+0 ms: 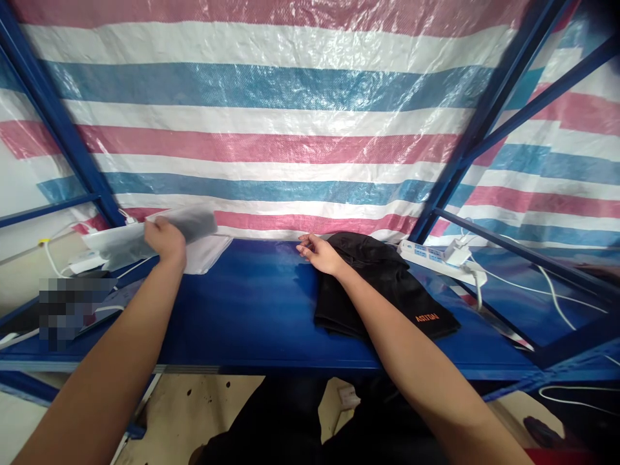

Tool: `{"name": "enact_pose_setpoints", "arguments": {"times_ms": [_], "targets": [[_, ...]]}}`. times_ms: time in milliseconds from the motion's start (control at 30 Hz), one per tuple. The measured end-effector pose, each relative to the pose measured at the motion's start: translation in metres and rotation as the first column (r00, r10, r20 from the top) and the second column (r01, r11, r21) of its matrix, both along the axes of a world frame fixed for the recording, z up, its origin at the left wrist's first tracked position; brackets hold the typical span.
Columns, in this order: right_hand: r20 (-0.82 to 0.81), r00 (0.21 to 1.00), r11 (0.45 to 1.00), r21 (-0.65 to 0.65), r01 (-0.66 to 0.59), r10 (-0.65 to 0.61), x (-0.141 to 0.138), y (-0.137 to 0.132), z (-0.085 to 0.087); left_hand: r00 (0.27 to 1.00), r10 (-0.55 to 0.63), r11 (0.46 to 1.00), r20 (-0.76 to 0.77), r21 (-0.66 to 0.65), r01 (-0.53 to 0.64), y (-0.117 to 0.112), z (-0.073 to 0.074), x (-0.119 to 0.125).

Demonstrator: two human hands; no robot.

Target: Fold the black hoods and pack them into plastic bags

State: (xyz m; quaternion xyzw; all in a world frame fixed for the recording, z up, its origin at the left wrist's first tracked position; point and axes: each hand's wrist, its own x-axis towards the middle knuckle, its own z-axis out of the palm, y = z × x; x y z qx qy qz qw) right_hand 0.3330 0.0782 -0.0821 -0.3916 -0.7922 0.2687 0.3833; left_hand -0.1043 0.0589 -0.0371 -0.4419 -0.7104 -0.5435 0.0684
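My left hand is closed on a translucent plastic bag, lifted above the left end of the blue shelf. The bag's edges are slightly blurred. Below and beside it lie flat clear plastic bags. My right hand hovers at the left edge of folded black shorts or similar clothing, palm turned inward. Its fingers are loosely bent and apart, with nothing visible between them. Orange lettering shows near the garment's lower right corner. My right forearm passes over the cloth and hides part of it.
A white power strip with plugs and cables lies right of the clothing. Dark devices and cables sit at the left end. Blue metal posts frame the shelf. A striped plastic sheet hangs behind.
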Motion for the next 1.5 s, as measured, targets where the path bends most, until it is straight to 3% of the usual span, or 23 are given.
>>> {"name": "enact_pose_setpoints", "arguments": {"times_ms": [133,200,267,367,433,500,667,867,1033,1267,1400,1500], "targets": [[0.022,1.000,1.000,-0.006,0.000,0.000,0.000,0.002,-0.003,0.914,0.321,0.940,0.249,0.033,-0.340,-0.017,0.005,-0.011],[0.040,0.999,1.000,-0.006,-0.005,0.006,-0.001,0.003,-0.004,0.865,0.397,0.905,0.308,0.026,-0.424,-0.025,0.002,-0.007],[0.059,0.998,1.000,-0.002,-0.009,0.010,-0.001,0.003,-0.004,0.874,0.420,0.896,0.244,0.043,-0.443,-0.032,-0.001,0.001],[0.078,0.997,1.000,0.004,-0.013,0.013,0.000,0.001,-0.003,0.951,0.290,0.955,-0.108,0.092,-0.281,-0.037,-0.008,0.012],[0.084,0.996,1.000,0.008,-0.009,0.008,0.000,0.000,-0.002,0.923,0.152,0.988,-0.353,0.050,-0.143,-0.035,-0.014,0.015],[0.086,0.996,1.000,0.014,-0.001,0.000,0.000,-0.001,-0.001,0.888,0.066,0.993,-0.455,-0.053,-0.101,-0.028,-0.020,0.014],[0.088,0.996,1.000,0.022,-0.001,-0.001,0.000,-0.001,-0.001,0.870,-0.029,0.944,-0.493,-0.300,-0.139,-0.012,-0.031,0.009],[0.099,0.995,0.999,0.041,-0.005,0.001,0.000,0.000,-0.002,0.844,0.014,0.923,-0.536,-0.317,-0.217,-0.012,-0.030,0.011],[0.100,0.995,0.999,0.028,-0.019,0.016,0.000,-0.001,-0.001,0.808,0.088,0.918,-0.583,-0.268,-0.293,-0.010,-0.038,0.001],[0.109,0.994,1.000,0.021,-0.022,0.020,-0.001,-0.001,-0.002,0.821,0.024,0.924,-0.570,-0.300,-0.236,-0.011,-0.041,-0.002],[0.108,0.994,1.000,0.017,-0.015,0.013,-0.001,-0.001,-0.002,0.816,-0.130,0.902,-0.564,-0.409,-0.139,-0.006,-0.037,0.005],[0.106,0.994,1.000,0.012,-0.018,0.017,0.000,-0.004,0.000,0.812,-0.323,0.800,-0.486,-0.599,-0.040,-0.001,-0.038,0.015]]}}
